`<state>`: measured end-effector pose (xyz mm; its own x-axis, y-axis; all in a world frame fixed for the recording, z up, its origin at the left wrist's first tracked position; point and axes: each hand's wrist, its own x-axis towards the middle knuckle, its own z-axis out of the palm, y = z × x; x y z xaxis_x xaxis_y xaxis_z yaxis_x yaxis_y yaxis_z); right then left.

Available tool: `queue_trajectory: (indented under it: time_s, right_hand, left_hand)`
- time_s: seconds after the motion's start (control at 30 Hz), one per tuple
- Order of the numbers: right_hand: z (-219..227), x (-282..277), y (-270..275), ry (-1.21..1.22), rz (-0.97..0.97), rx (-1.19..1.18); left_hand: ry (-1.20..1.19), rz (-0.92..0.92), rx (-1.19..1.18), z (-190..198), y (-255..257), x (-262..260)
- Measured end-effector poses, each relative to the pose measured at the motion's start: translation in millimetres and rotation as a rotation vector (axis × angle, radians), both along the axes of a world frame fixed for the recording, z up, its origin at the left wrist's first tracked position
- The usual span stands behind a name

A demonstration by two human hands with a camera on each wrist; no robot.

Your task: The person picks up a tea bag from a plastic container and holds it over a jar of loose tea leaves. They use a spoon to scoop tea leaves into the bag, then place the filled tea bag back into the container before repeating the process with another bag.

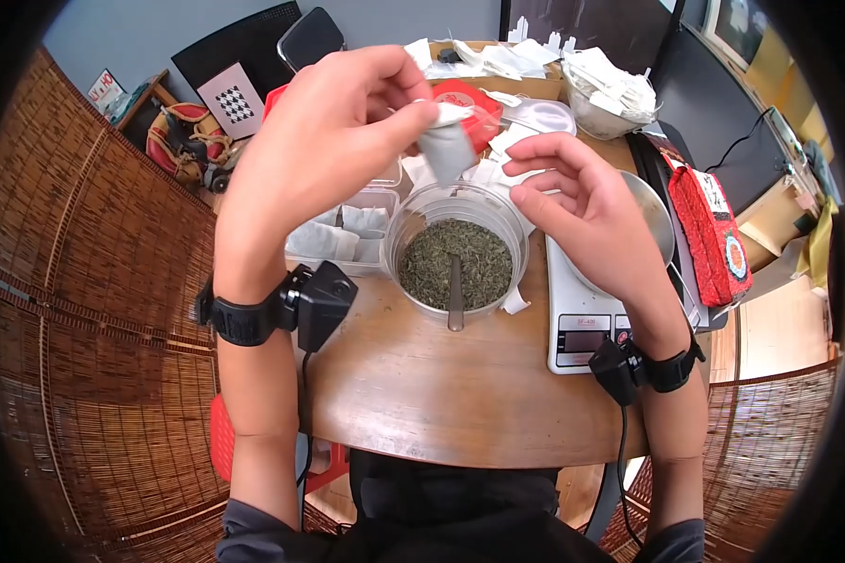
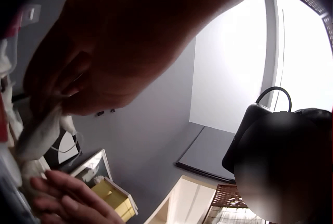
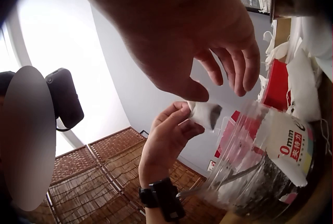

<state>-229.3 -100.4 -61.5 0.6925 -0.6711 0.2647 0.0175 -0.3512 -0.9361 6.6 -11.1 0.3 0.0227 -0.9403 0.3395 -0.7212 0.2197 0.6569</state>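
My left hand (image 1: 333, 141) pinches the top of a small white tea bag (image 1: 449, 155) between thumb and fingers, above a clear plastic jar (image 1: 391, 230). Dark contents show through the bag's lower end in the right wrist view. My right hand (image 1: 582, 202) is beside the bag, a little apart from it, with fingers loosely bent and nothing in them. Dried green leaves (image 1: 432, 253) lie in the jar, and a metal spoon (image 1: 455, 296) leans in them with its handle toward me.
Left of the jar, a clear box (image 1: 371, 267) contains filled white bags (image 1: 324, 241). A white kitchen scale (image 1: 573, 352) bearing a metal bowl (image 1: 643, 211) stands at right, near a red package (image 1: 709, 235). Behind are a red item (image 1: 469, 103) and a bowl (image 1: 591, 117) heaped with white bags.
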Motion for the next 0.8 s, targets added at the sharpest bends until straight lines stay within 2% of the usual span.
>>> queue_trajectory:
  time_s: [0.03, 0.07, 0.13, 0.27, 0.4, 0.47, 0.6, 0.67, 0.8]
  right_hand:
    - [-0.5, 1.2, 2.2, 0.000, 0.001, 0.001]
    - [-1.1, 2.2, 4.7, -0.035, 0.028, 0.009]
    - [-0.3, 3.0, 6.7, -0.068, 0.055, 0.017]
    - [4.5, 2.3, 6.1, -0.139, 0.129, 0.155]
    - [7.9, 0.0, 2.8, -0.150, 0.128, 0.151]
    - [5.9, 0.5, 2.3, -0.143, 0.126, 0.163]
    - [4.7, -0.6, 2.7, -0.096, 0.160, 0.163]
    - [7.0, -1.1, 3.4, -0.063, 0.170, 0.151]
    - [9.6, -1.9, 3.2, -0.028, 0.147, 0.117]
  left_hand:
    - [0.147, -0.083, -0.017, 0.2, -0.2, -5.2]
    - [0.147, -0.082, -0.016, 1.4, 0.6, -10.6]
    - [0.298, -0.118, 0.069, 4.1, 1.8, -19.7]
    - [0.382, -0.190, 0.105, -2.1, -2.0, -20.6]
    - [0.372, -0.192, 0.090, -8.8, -3.0, -15.1]
    - [0.202, -0.176, 0.004, -15.4, -4.2, -11.7]
    - [0.124, -0.203, -0.056, -13.7, -3.9, -14.1]
    - [0.133, -0.242, 0.098, -4.3, -0.5, -18.0]
    - [0.114, -0.259, 0.187, -6.2, -4.4, -10.2]
